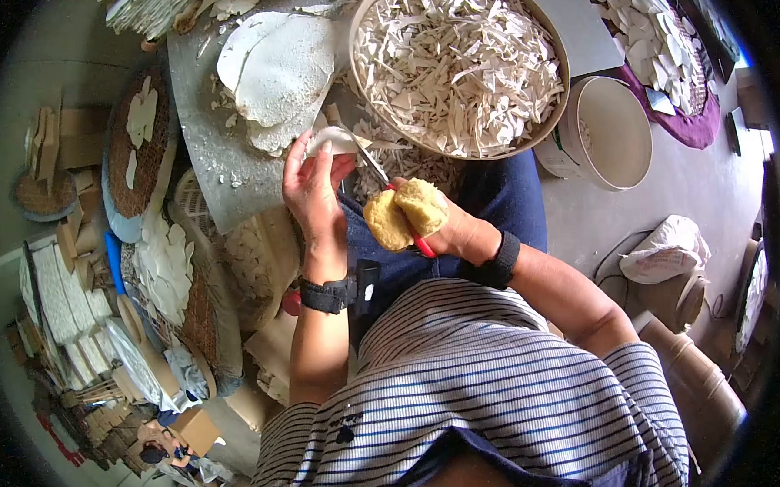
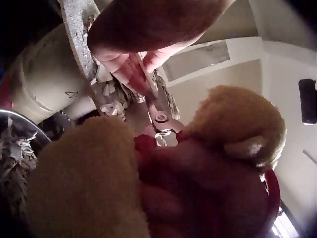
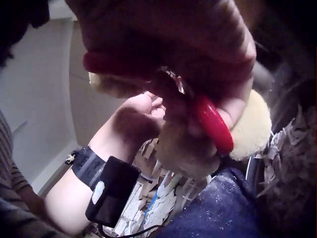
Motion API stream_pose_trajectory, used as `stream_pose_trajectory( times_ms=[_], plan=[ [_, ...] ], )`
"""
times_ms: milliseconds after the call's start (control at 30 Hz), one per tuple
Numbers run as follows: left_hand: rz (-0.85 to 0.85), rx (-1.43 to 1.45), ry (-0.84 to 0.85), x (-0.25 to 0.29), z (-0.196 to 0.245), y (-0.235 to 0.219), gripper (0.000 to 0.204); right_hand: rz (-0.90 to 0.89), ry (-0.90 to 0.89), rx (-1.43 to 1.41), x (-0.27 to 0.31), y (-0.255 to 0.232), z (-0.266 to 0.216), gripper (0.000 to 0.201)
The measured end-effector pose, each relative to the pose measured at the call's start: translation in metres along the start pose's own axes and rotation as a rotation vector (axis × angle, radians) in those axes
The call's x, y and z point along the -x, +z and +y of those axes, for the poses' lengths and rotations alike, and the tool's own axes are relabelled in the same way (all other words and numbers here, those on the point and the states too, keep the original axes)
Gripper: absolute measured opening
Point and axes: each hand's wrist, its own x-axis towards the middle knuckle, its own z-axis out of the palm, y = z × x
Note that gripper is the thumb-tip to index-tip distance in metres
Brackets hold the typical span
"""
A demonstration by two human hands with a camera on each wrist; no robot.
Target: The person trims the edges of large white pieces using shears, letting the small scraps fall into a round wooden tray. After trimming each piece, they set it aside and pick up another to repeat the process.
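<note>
My left hand (image 1: 316, 190) pinches a thin, pale, curved piece (image 1: 337, 141) between thumb and fingers, above the lap. My right hand (image 1: 461, 233) grips scissors (image 1: 371, 164) with red handles (image 3: 214, 124). Thick yellow foam pads (image 1: 423, 205) are wrapped about the handles. The scissor blades point up toward the piece, close beside its right edge. In the left wrist view, the blade pivot (image 2: 161, 118) shows just below the left fingers, with the blades meeting the piece's edge. Much of the right hand's grip is hidden by the foam.
A round basin (image 1: 564, 88) of pale cut strips stands ahead. Stacked white round sheets (image 1: 282, 70) lie on a grey board (image 1: 195, 121) at left. A white bucket (image 1: 616, 133) stands at right, with a tray of white pieces (image 1: 655, 45) beyond. Baskets with flat pieces (image 1: 164, 262) are at left.
</note>
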Motion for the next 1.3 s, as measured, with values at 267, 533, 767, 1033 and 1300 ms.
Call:
stream_pose_trajectory(
  times_ms=[267,533,767,1033,1300],
  plan=[
    [-0.14,-0.15,-0.051,-0.012,0.0,-0.014,0.036,-0.082,0.059,0.044,0.004,-0.005,0.0,0.024],
    [0.106,0.028,-0.011,-0.016,-0.012,-0.014,0.034,0.0,0.121,-0.18,0.005,0.0,-0.002,0.027],
    [-0.105,-0.17,0.073,-0.009,-0.003,-0.013,0.027,-0.112,0.064,-0.145,0.002,-0.013,-0.007,0.044],
    [-0.143,-0.199,-0.07,0.002,-0.001,-0.01,0.026,0.12,0.317,-0.668,0.015,0.022,0.005,0.022],
    [-0.07,-0.194,-0.069,0.025,0.025,-0.057,0.025,-0.07,0.04,-0.214,0.014,0.001,-0.019,0.033]
  ],
)
